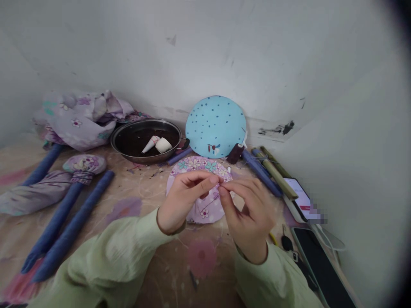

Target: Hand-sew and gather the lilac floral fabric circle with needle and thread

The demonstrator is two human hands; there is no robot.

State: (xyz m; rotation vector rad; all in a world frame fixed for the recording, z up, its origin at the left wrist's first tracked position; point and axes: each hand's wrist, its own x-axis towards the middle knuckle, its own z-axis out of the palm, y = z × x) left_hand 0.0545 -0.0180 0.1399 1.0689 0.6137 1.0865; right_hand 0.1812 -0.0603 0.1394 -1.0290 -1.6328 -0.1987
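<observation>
Grey-white walls (208,51) close off the far side and the right of the work surface, with items crowded along them. Between the two green sleeves, the patterned table cover (167,273) runs toward the person, giving the forearms room; blue fabric rolls (73,226) bound the left side, and a dark-screened phone (321,265) bounds the right.

A purple floral fabric disc (205,214) lies flat on the cover, just beyond and partly beneath the hands, which hide some of it. Above it, the left hand (189,196) has its thumb and index finger pinched close together, the other fingers curled. The right hand (252,209) is similarly pinched, its fingertips meeting the left's. Whether something fine sits between the fingertips cannot be told.

The cover is tan with pink and purple flowers. Behind the floral disc, a light blue dotted disc (215,124) leans on the far wall, a dark thread spool (236,154) at its lower right edge. To the left are a round metal pan (147,160) holding two whitish objects (163,145) and a heap of floral cloth (80,124). Greenish sticks (278,173) lie at right, near a lit phone (300,199). Dark smudges mark the wall.
</observation>
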